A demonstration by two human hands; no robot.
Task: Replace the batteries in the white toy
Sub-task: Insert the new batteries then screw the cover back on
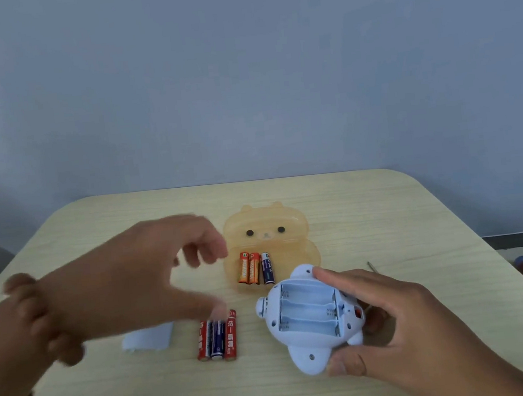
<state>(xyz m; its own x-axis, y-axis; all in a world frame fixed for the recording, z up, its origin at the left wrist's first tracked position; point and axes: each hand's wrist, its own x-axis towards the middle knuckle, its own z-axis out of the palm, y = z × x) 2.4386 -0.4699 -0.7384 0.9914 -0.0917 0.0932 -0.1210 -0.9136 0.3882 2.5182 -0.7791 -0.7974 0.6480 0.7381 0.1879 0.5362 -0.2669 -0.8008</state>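
The white toy point(311, 318) lies on the surface point(385, 217), bay empty, gripped by the right hand point(392, 319). Left of the toy – three batteries point(217, 336); the blurred left hand point(126, 276) hovers above them, fingers spread – holding nothing

The left hand point(126, 276) is motion-blurred, covering the white cover's point(149, 338) far part and battery tops point(215, 323).

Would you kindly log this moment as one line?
right hand: holds white toy | bay: empty | left hand: open, blurred, above table batteries
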